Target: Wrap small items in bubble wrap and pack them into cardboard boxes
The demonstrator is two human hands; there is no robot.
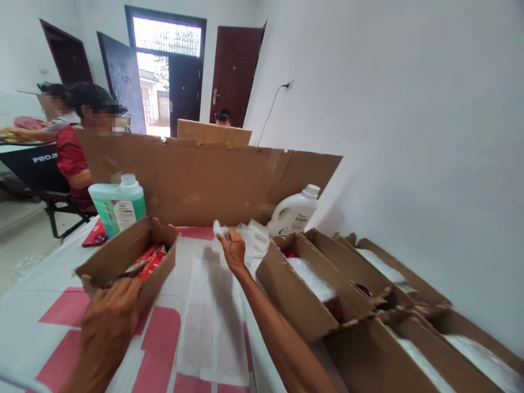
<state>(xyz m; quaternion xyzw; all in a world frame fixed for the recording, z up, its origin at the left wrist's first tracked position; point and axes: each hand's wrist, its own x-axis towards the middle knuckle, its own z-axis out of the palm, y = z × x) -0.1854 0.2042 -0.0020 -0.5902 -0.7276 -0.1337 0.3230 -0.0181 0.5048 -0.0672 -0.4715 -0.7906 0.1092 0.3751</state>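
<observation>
My right hand (234, 250) reaches forward over the table and pinches a piece of white bubble wrap (221, 228) from a small pile (256, 237) by the cardboard screen. My left hand (109, 315) rests on the near corner of an open cardboard box (123, 256) that holds red packets (149, 261); its fingers curl over the box edge.
A cardboard screen (204, 180) stands across the table's far side. A green bottle (118, 204) and a white jug (295, 213) stand before it. Several open boxes (319, 284) with bubble wrap line the right wall. People sit at the back left.
</observation>
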